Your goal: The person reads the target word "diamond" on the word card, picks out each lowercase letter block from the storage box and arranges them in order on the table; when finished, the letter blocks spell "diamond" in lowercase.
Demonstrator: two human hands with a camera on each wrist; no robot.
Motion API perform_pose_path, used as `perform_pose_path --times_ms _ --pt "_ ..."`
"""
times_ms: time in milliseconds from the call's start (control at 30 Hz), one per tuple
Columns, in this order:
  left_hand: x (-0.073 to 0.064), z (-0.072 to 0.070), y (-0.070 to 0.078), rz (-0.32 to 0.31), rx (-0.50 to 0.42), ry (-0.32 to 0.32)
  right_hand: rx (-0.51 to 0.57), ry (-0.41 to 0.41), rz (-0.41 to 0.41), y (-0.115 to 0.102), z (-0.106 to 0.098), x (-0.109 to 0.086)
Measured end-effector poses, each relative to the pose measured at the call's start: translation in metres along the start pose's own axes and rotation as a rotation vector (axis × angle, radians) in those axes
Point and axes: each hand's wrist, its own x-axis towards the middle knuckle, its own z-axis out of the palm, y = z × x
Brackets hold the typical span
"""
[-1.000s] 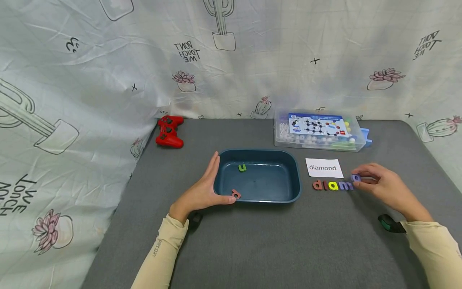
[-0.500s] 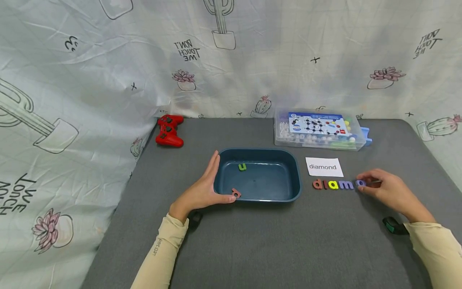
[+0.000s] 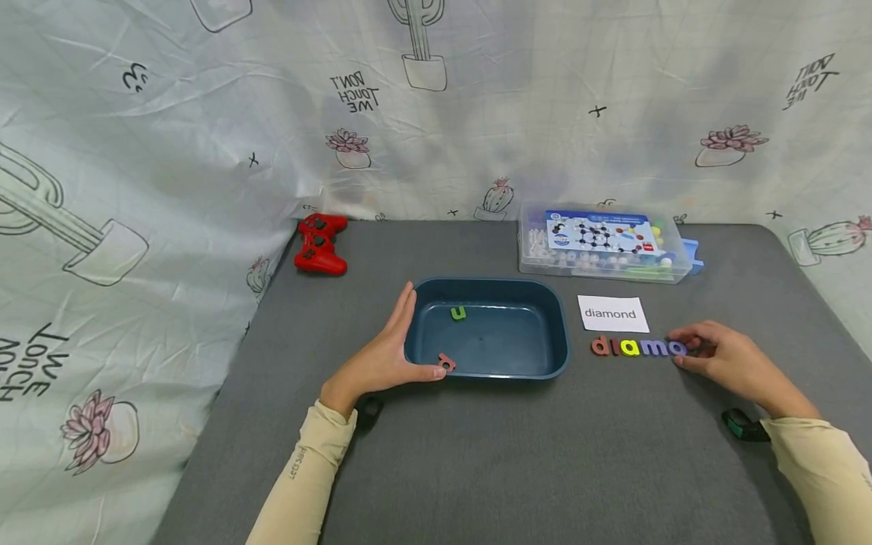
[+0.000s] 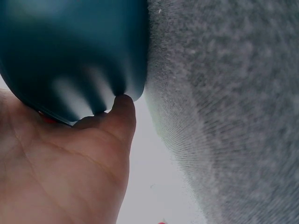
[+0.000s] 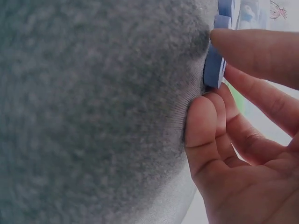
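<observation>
Purple o (image 3: 677, 348) — between right hand's (image 3: 739, 369) fingertips (image 5: 226, 43).

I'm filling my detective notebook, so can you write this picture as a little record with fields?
Left hand: grips the left end of the blue tray
Right hand: pinches the purple o
Letter row: reads like diamo
White card: reads diamond
Inside tray: green letter, reddish letter
Far side: red controller on the left, clear box on the right
</observation>
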Motion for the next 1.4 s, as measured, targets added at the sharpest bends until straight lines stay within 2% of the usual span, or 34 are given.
perform_pose_path --times_ms 533,800,1133,1300,1400 --pt "-0.001 -0.002 0.001 0.011 0.0 0.006 -0.003 0.042 -0.07 0.002 0.003 0.002" --pt "-0.003 -0.002 0.001 0.023 -0.004 0.002 0.046 0.0 0.003 0.0 -0.002 0.002" --pt "-0.003 0.0 0.003 0.003 0.004 0.002 0.208 0.05 0.09 -0.03 -0.009 0.01" --pt "-0.003 0.001 0.003 0.002 0.01 0.003 0.263 0.075 0.07 -0.047 -0.011 0.017" --pt "-0.003 0.001 0.003 0.005 0.013 -0.001 0.299 0.101 0.019 -0.057 -0.01 0.021"
